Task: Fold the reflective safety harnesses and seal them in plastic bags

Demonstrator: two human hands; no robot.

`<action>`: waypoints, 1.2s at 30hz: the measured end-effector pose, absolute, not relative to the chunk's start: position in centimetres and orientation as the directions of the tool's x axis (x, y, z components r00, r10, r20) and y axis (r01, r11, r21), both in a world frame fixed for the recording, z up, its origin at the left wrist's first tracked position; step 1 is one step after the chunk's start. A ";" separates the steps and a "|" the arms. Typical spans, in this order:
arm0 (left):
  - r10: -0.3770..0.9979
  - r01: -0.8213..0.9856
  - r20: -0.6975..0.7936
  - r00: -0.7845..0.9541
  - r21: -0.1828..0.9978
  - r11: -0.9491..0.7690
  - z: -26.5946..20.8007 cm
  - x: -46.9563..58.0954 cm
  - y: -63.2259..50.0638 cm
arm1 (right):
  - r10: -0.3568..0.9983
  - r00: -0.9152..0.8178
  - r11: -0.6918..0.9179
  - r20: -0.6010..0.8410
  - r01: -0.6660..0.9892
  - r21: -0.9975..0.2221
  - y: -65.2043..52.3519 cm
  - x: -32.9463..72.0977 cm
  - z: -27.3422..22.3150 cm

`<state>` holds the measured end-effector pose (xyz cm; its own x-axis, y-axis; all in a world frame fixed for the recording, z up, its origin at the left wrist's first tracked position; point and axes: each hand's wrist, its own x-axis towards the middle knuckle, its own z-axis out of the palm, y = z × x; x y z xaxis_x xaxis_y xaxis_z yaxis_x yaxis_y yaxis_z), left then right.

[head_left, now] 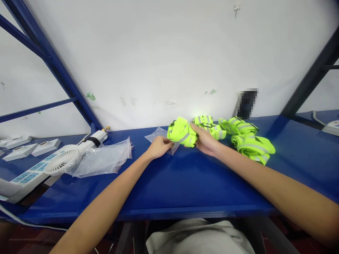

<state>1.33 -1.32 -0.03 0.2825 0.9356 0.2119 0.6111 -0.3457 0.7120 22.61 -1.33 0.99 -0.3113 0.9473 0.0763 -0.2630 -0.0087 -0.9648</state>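
Observation:
My right hand [205, 140] is wrapped round a bundled neon-yellow reflective vest [181, 132] with grey stripes, held above the blue table. Just left of it, my left hand [159, 146] pinches a small clear plastic bag [156, 133]; part of the bag lies beneath the hand and the vest. Behind my right hand sits another rolled reflective vest [215, 132]. Two more neon bundles, one farther back [238, 126] and one nearer [254, 147], lie to the right.
A stack of clear plastic bags [106, 160] lies at the left, beside a small white fan [62, 159] and a long power strip [31, 173]. White boxes [46, 146] stand farther left. A dark, blurred-out object [247, 104] leans on the wall. Blue frame posts [60, 67] rise at the side.

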 end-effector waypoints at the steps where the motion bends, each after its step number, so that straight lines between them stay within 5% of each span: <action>1: 0.938 0.575 0.195 0.288 0.748 -0.332 -0.2 1.2 -1.1 | 0.949 -0.309 -0.006 0.069 -0.237 -0.972 -1.1 22.7 0.6; 5: 0.950 0.500 0.252 0.185 0.808 -0.312 -0.9 1.0 -0.6 | 0.966 -0.228 0.109 0.118 -0.052 -0.993 0.0 23.2 -0.8; 12: 0.832 0.652 0.537 0.140 0.583 -0.486 -0.2 2.1 -2.3 | 0.924 -0.124 0.380 0.361 0.381 -0.843 -0.1 23.3 -0.9; 23: 0.772 0.790 0.607 0.189 0.372 -0.487 -0.3 2.4 -2.5 | 0.861 -0.122 0.488 0.494 0.469 -0.736 -1.8 22.3 -0.3; 31: 0.811 0.740 0.584 -0.030 0.558 -0.375 -0.1 2.4 -2.4 | 0.810 -0.284 0.570 0.514 0.592 -0.570 -3.1 22.0 0.1; 36: 0.750 0.734 0.661 0.008 0.506 -0.454 -0.3 2.6 -2.6 | 0.778 -0.332 0.608 0.533 0.608 -0.510 -3.4 22.0 0.4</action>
<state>2.56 -2.56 -0.29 0.0083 0.7504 0.6609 0.7337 -0.4537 0.5058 21.95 -3.38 0.37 -0.3320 0.7785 0.5327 0.6081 0.6083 -0.5100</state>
